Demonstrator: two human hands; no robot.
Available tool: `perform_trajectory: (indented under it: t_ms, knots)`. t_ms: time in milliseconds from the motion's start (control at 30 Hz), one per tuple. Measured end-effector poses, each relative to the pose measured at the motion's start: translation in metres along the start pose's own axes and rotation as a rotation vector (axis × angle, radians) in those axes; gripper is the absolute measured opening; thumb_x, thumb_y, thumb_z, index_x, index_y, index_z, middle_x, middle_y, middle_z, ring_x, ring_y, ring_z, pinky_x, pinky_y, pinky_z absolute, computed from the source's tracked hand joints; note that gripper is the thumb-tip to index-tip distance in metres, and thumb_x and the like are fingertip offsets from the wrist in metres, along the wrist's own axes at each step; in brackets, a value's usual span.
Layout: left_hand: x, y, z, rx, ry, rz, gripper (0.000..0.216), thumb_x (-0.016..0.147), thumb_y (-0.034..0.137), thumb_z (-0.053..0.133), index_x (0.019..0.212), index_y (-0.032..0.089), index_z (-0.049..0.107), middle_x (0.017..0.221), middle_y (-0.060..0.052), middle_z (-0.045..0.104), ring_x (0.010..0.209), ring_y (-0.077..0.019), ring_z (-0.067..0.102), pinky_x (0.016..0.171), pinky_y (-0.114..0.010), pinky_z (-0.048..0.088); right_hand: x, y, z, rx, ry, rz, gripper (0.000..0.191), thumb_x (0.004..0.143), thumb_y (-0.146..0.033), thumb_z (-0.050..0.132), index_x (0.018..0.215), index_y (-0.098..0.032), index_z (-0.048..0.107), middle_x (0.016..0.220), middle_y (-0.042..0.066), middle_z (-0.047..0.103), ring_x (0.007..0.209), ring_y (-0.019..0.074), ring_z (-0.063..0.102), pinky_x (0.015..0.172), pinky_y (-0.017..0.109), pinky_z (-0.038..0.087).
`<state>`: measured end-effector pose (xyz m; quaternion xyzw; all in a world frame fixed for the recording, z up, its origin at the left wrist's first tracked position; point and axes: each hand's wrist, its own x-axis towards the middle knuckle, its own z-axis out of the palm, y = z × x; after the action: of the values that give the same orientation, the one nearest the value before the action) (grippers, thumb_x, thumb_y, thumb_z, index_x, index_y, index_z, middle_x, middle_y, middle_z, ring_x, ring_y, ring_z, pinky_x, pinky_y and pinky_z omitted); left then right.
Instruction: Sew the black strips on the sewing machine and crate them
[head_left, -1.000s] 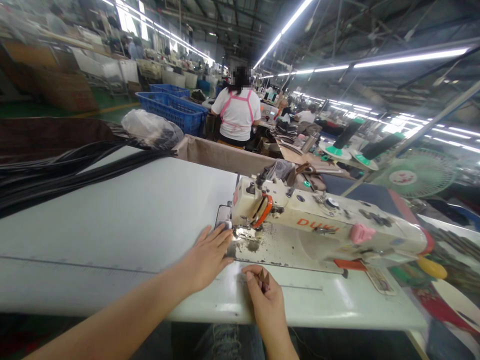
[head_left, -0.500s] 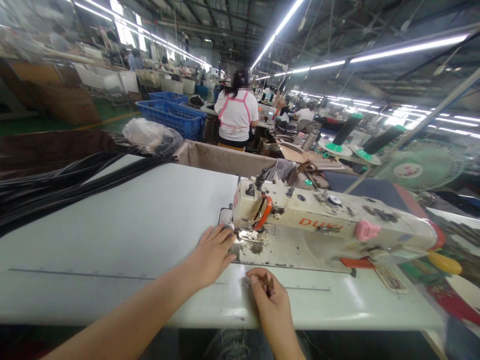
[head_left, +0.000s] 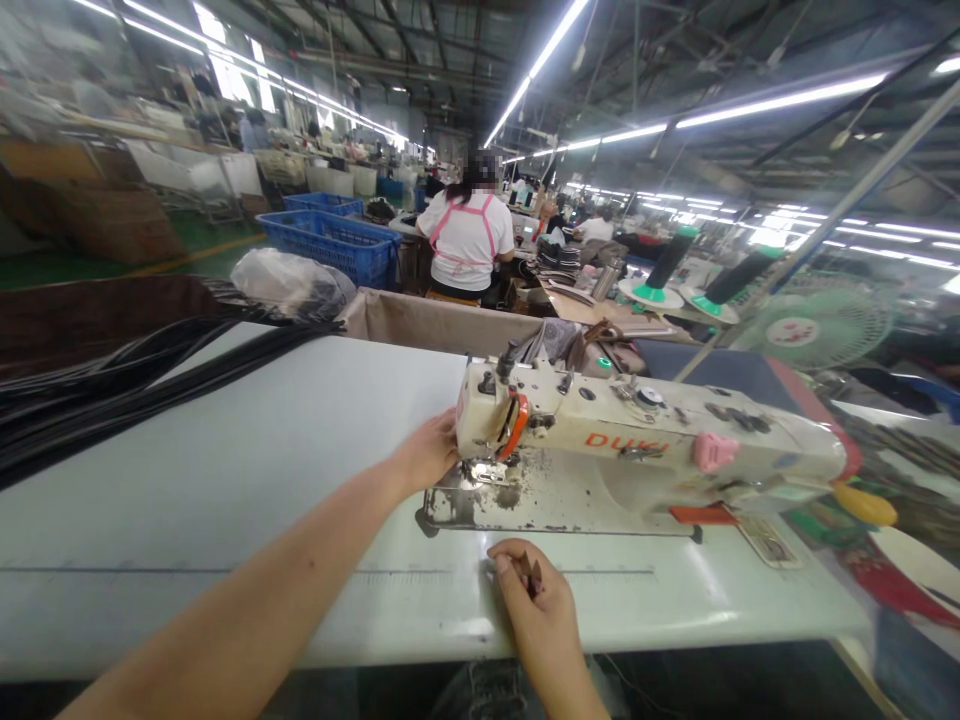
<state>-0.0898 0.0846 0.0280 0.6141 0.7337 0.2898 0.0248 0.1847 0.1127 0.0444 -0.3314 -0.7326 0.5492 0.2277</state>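
A cream industrial sewing machine (head_left: 622,450) lies across the white table (head_left: 225,470). My left hand (head_left: 429,452) is raised against the left end of the machine head, just above the presser foot (head_left: 480,470); its fingertips are hidden behind the head. My right hand (head_left: 536,600) rests near the table's front edge, in front of the machine bed. Its fingers pinch a small brown piece (head_left: 534,575).
A bundle of long black strips (head_left: 112,385) lies across the table's far left, beside a plastic bag (head_left: 289,280). Blue crates (head_left: 337,235) and a seated person (head_left: 469,235) are beyond the table. Thread cones (head_left: 667,265) and a green fan (head_left: 814,325) stand at the right.
My left hand has lifted off the table beside the needle plate and moved up against the machine head. My right hand has stayed near the front edge with the brown piece.
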Motion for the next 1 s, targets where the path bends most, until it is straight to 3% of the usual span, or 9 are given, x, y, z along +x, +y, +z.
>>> perform_trajectory:
  t_ms: [100, 233, 400, 600, 833, 1000]
  knots:
    - [-0.005, 0.004, -0.004, 0.05, 0.009, -0.03, 0.038, 0.102, 0.027, 0.051, 0.136, 0.021, 0.066, 0.146, -0.01, 0.061, 0.14, -0.027, 0.051, 0.123, -0.044, 0.039, 0.0, 0.003, 0.0, -0.006, -0.008, 0.003, 0.04, 0.091, -0.06, 0.063, 0.087, -0.021, 0.073, 0.067, -0.002, 0.054, 0.062, 0.0157, 0.043, 0.059, 0.027, 0.034]
    - [-0.015, 0.006, -0.012, 0.08, -0.007, -0.11, 0.03, 0.098, 0.031, 0.057, 0.119, 0.018, 0.074, 0.121, -0.014, 0.072, 0.118, -0.0309, 0.064, 0.109, -0.048, 0.049, -0.001, 0.004, 0.001, -0.002, -0.007, -0.014, 0.039, 0.092, -0.058, 0.063, 0.087, -0.021, 0.073, 0.067, -0.001, 0.056, 0.062, 0.0156, 0.045, 0.059, 0.027, 0.035]
    - [-0.021, 0.0, -0.02, 0.013, -0.067, -0.102, 0.016, 0.089, 0.024, 0.067, 0.095, 0.028, 0.082, 0.111, -0.004, 0.077, 0.106, -0.0242, 0.069, 0.1, -0.037, 0.053, -0.001, 0.001, 0.002, -0.012, -0.009, -0.036, 0.034, 0.093, -0.053, 0.063, 0.087, -0.022, 0.074, 0.069, -0.001, 0.06, 0.063, 0.0161, 0.047, 0.061, 0.027, 0.038]
    - [-0.023, 0.0, -0.021, -0.055, -0.068, -0.187, 0.018, 0.087, 0.022, 0.067, 0.095, 0.027, 0.083, 0.11, -0.003, 0.078, 0.104, -0.0221, 0.07, 0.097, -0.033, 0.055, -0.002, -0.002, 0.001, 0.003, -0.026, -0.036, 0.032, 0.093, -0.051, 0.062, 0.089, -0.021, 0.074, 0.069, -0.001, 0.059, 0.064, 0.0163, 0.048, 0.061, 0.027, 0.038]
    - [-0.04, 0.021, -0.021, -0.086, -0.067, -0.336, 0.016, 0.085, 0.019, 0.067, 0.091, 0.025, 0.082, 0.094, -0.001, 0.074, 0.075, -0.0153, 0.069, 0.075, -0.026, 0.056, -0.002, -0.004, 0.001, -0.012, -0.022, -0.063, 0.028, 0.094, -0.045, 0.062, 0.089, -0.022, 0.075, 0.068, -0.001, 0.06, 0.061, 0.0156, 0.049, 0.06, 0.027, 0.041]
    - [-0.045, 0.03, -0.018, -0.082, -0.03, -0.368, 0.018, 0.085, 0.019, 0.066, 0.092, 0.023, 0.082, 0.095, -0.004, 0.073, 0.078, -0.0176, 0.071, 0.075, -0.029, 0.058, -0.002, -0.006, 0.002, -0.02, -0.011, -0.089, 0.028, 0.093, -0.045, 0.062, 0.088, -0.022, 0.076, 0.067, -0.001, 0.061, 0.061, 0.0157, 0.05, 0.06, 0.027, 0.042]
